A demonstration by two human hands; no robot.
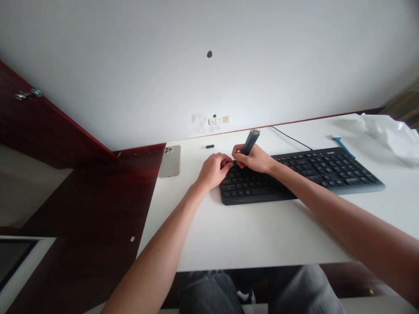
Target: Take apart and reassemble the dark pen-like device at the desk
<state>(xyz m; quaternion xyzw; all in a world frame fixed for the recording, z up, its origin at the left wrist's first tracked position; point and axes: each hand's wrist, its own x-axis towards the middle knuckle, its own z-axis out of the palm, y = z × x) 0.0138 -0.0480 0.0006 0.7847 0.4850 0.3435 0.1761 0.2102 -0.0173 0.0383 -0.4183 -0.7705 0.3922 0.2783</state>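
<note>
A black keyboard (266, 200) lies on the white table, angled slightly, with its cable running off behind. My right hand (257, 159) is closed around a thick dark grey pen-shaped tool (251, 141), held upright and tilted, over the upper left keys. The tool's lower end is hidden by my fingers. My left hand (212, 171) rests at the keyboard's upper left corner, thumb and forefinger pinched together close to my right fingertips. Whatever is between those left fingers is too small and hidden to name.
A phone (170, 161) lies face down at the table's left edge. Behind my left hand is a small black object (210, 146). A blue tool (343, 147) touches the keyboard's back right, near white plastic sheeting (389, 131). Wall sockets (219, 120) are behind the table.
</note>
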